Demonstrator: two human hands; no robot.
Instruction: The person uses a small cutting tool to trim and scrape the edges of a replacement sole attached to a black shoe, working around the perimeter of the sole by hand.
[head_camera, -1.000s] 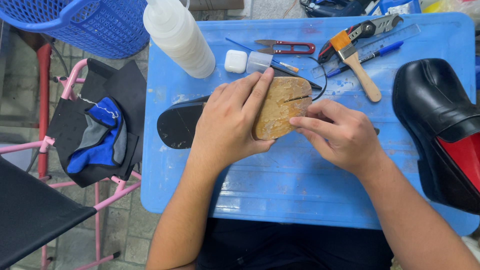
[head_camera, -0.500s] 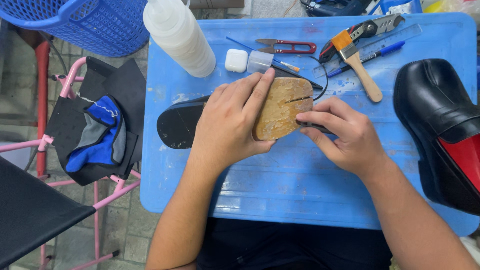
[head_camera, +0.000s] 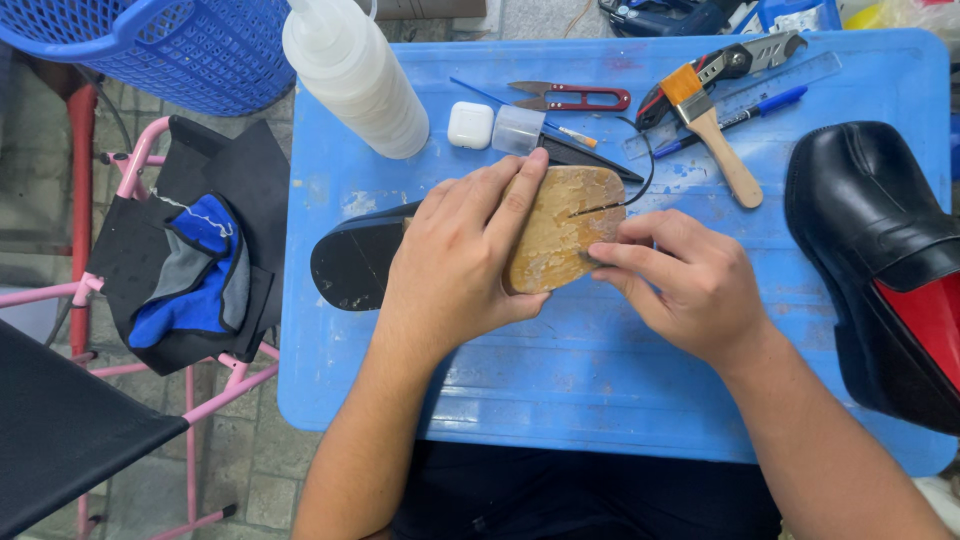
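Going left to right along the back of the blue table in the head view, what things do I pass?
White squeeze bottle → small white case → red-handled snips → wooden-handled brush → blue pen.

Under the left hand's fingers (head_camera: 500, 200) lies a shoe sole (head_camera: 560, 235), tan and blotchy at the front, black at the heel. Beyond the fingertips sit a white earbud case (head_camera: 470, 125), red-handled thread snips (head_camera: 575, 97) and a brush (head_camera: 710, 130) with orange bristles. The table (head_camera: 600, 380) is scuffed light blue; the shoe (head_camera: 870, 230) right of the right hand's fingers (head_camera: 640, 255) is glossy black, lined red.
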